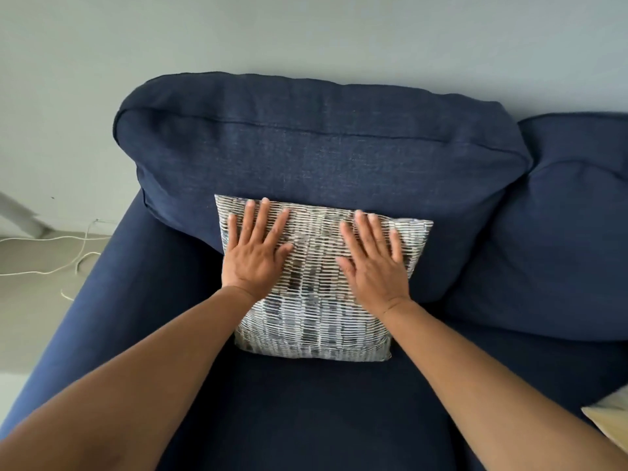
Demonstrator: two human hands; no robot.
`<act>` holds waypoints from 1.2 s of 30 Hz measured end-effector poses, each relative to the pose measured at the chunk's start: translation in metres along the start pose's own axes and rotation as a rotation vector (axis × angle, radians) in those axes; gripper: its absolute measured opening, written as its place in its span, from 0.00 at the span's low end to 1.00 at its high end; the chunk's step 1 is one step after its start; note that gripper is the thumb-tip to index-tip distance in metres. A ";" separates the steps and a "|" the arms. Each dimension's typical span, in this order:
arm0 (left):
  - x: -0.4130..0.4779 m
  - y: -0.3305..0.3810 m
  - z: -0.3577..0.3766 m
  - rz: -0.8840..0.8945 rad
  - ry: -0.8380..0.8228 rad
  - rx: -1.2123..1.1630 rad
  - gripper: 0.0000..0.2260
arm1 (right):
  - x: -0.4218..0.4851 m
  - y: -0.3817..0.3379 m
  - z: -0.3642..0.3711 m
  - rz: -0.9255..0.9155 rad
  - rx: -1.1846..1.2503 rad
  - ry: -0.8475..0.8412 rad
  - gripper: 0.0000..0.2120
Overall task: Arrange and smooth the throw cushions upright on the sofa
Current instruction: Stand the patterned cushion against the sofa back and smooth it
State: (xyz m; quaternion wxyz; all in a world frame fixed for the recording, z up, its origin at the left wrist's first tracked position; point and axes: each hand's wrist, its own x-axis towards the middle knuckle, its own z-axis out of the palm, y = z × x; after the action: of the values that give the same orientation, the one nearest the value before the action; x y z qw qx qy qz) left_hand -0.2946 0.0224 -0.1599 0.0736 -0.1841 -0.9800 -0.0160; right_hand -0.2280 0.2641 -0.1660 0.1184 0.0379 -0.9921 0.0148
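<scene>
The patterned throw cushion (pixel 316 283) stands upright on the sofa seat (pixel 306 413), leaning against the navy back cushion (pixel 306 147) near the sofa's left arm. Left hand (pixel 255 253) and right hand (pixel 373 266) both lie flat on its front, fingers spread wide. A cream cushion (pixel 611 419) peeks in at the seat's right edge.

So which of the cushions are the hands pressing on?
The grey-and-white striped throw cushion, leaning on the navy back cushion. Both hands, left hand and right hand, lie flat on it; the pale cushion at the right edge is untouched.
</scene>
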 end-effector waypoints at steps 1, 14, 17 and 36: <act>0.001 -0.012 0.002 -0.036 -0.025 0.024 0.28 | 0.002 0.013 0.001 0.071 -0.015 -0.018 0.29; -0.008 0.020 -0.016 0.191 -0.070 0.049 0.29 | -0.002 -0.024 -0.020 -0.220 -0.102 -0.117 0.30; -0.010 -0.002 -0.010 0.058 -0.143 0.082 0.28 | -0.005 -0.011 -0.014 -0.074 -0.161 -0.211 0.29; -0.079 0.115 -0.123 -0.005 -0.300 -0.204 0.30 | -0.109 -0.004 -0.136 0.524 0.120 -0.213 0.30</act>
State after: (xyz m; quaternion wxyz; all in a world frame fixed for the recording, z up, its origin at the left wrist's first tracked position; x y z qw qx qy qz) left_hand -0.1631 0.0937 -0.0492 -0.0925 -0.1884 -0.9738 -0.0879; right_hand -0.0902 0.2733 -0.0592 0.0033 -0.2116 -0.9723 0.0996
